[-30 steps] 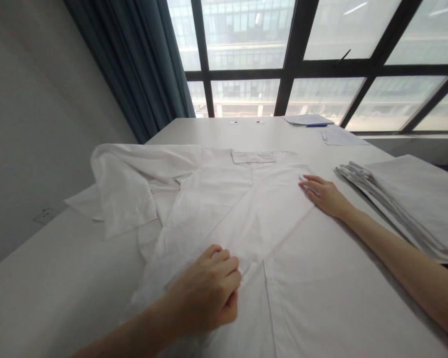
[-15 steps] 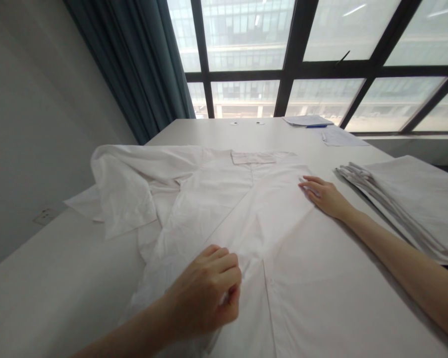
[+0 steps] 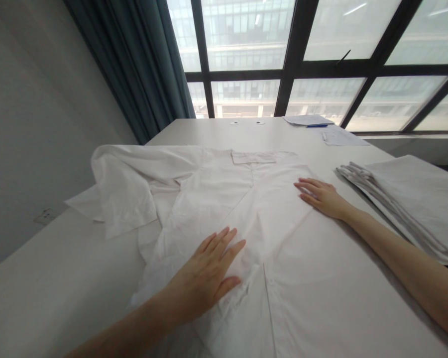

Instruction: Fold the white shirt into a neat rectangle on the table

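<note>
A white long garment with a collar and sleeves, like a lab coat (image 3: 306, 278), lies spread over the white table, its collar toward the window. My left hand (image 3: 209, 273) is over the middle of its front, fingers stretched out and thumb apart, holding nothing. Just right of the thumb, the front seam runs down toward me, with small creases beside it. My right hand (image 3: 319, 198) rests flat on the coat's upper right side, fingers extended. At the left, one sleeve (image 3: 129, 194) lies folded over with its end toward me. The other sleeve is not visible.
On the right of the white table (image 3: 205, 132) lies a stack of folded white cloth (image 3: 414, 199). Papers (image 3: 308, 120) and a blue pen (image 3: 316, 126) are at the far edge by the window. A dark curtain (image 3: 134, 64) hangs at the left, beside a wall socket (image 3: 45, 217).
My left hand has opened from a closed grip into spread fingers over the coat. My right hand has shifted slightly left and its fingers lie flatter.
</note>
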Action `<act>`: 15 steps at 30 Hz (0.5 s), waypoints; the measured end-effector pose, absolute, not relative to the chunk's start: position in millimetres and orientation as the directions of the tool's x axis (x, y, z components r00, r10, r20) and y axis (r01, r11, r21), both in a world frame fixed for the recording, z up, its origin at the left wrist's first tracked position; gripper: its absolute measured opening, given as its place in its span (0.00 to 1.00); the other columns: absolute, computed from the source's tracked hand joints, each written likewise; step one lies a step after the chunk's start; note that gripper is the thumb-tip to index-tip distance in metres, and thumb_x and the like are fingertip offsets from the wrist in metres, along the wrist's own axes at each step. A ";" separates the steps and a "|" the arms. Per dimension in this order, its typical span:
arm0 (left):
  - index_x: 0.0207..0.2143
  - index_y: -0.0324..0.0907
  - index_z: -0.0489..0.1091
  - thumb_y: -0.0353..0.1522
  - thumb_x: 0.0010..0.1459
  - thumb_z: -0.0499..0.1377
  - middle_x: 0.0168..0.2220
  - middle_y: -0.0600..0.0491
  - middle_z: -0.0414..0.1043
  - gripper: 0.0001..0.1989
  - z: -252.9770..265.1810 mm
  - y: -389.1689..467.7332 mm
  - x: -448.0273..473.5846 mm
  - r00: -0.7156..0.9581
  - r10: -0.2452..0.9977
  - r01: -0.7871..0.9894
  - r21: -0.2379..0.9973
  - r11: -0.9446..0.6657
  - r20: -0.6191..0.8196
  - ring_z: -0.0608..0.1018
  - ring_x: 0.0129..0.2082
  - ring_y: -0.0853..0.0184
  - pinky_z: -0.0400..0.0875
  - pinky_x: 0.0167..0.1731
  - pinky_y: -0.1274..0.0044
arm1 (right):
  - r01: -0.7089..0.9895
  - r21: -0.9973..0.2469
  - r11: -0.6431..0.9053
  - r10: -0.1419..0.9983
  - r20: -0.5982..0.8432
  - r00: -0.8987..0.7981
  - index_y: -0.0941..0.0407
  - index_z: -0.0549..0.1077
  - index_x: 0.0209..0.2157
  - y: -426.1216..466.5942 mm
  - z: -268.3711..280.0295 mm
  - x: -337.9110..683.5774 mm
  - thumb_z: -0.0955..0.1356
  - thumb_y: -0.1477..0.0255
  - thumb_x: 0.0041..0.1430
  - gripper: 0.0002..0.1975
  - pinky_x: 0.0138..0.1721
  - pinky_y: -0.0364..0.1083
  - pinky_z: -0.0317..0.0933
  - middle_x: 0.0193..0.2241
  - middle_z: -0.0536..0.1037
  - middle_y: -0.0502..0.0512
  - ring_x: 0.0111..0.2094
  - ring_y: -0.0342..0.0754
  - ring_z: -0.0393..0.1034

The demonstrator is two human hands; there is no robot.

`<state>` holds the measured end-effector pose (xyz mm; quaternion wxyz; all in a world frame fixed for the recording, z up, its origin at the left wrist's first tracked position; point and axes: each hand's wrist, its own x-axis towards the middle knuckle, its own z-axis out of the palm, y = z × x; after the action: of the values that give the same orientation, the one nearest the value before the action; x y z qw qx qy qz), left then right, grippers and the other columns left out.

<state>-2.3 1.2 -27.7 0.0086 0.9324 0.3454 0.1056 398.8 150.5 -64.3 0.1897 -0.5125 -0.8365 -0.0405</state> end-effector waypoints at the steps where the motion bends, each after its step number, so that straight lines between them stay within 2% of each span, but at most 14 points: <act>1: 0.65 0.41 0.51 0.38 0.66 0.52 0.64 0.42 0.56 0.27 -31.0 2.1 -4.2 0.740 0.645 0.646 0.063 -0.761 0.191 0.57 0.66 0.55 0.58 0.60 0.62 | 0.875 -0.121 0.469 0.844 0.353 -0.404 0.52 0.70 0.56 150.8 -64.9 398.9 0.59 0.59 0.66 0.22 0.56 0.63 0.59 0.58 0.70 0.61 0.58 0.61 0.64; 3: 0.67 0.41 0.47 0.40 0.68 0.48 0.66 0.43 0.55 0.28 -36.9 5.0 -7.5 0.712 0.671 0.679 0.040 -0.733 0.205 0.56 0.66 0.57 0.57 0.61 0.62 | 0.878 -0.113 0.464 0.847 0.347 -0.403 0.52 0.70 0.56 151.2 -65.8 399.5 0.58 0.59 0.67 0.22 0.56 0.63 0.59 0.58 0.71 0.61 0.58 0.60 0.64; 6: 0.64 0.38 0.52 0.36 0.69 0.46 0.63 0.41 0.60 0.24 -41.0 11.8 -10.8 0.611 0.738 0.759 0.052 -0.649 0.286 0.60 0.64 0.58 0.59 0.59 0.64 | 0.879 -0.107 0.465 0.845 0.349 -0.405 0.53 0.70 0.56 151.6 -66.2 400.2 0.58 0.60 0.67 0.22 0.56 0.61 0.60 0.57 0.71 0.62 0.58 0.59 0.65; 10: 0.56 0.37 0.63 0.28 0.66 0.49 0.48 0.43 0.72 0.17 -35.7 21.8 -13.8 0.477 0.801 0.845 0.059 -0.531 0.362 0.71 0.52 0.56 0.64 0.53 0.61 | 0.878 -0.105 0.468 0.841 0.360 -0.405 0.53 0.70 0.55 151.9 -66.4 400.5 0.59 0.61 0.66 0.21 0.56 0.61 0.61 0.56 0.72 0.61 0.57 0.59 0.65; 12: 0.52 0.37 0.66 0.26 0.64 0.50 0.43 0.45 0.73 0.16 -32.2 24.4 -14.8 0.455 0.812 0.860 0.058 -0.508 0.365 0.73 0.46 0.57 0.65 0.49 0.61 | 0.877 -0.105 0.468 0.839 0.365 -0.404 0.52 0.70 0.55 152.0 -66.7 400.5 0.59 0.61 0.66 0.21 0.55 0.61 0.61 0.56 0.72 0.61 0.57 0.59 0.65; 15: 0.50 0.38 0.68 0.23 0.63 0.51 0.40 0.47 0.75 0.15 -29.6 24.9 -15.9 0.461 0.815 0.863 0.034 -0.503 0.350 0.74 0.43 0.57 0.64 0.47 0.62 | 0.878 -0.107 0.467 0.838 0.369 -0.401 0.52 0.70 0.55 151.9 -67.0 400.5 0.59 0.62 0.66 0.21 0.55 0.60 0.61 0.56 0.72 0.61 0.57 0.58 0.66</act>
<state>-15.9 24.9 -29.6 -0.0742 0.8516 0.4927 0.1628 400.5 151.9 -67.0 0.1890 -0.5134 -0.8355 -0.0521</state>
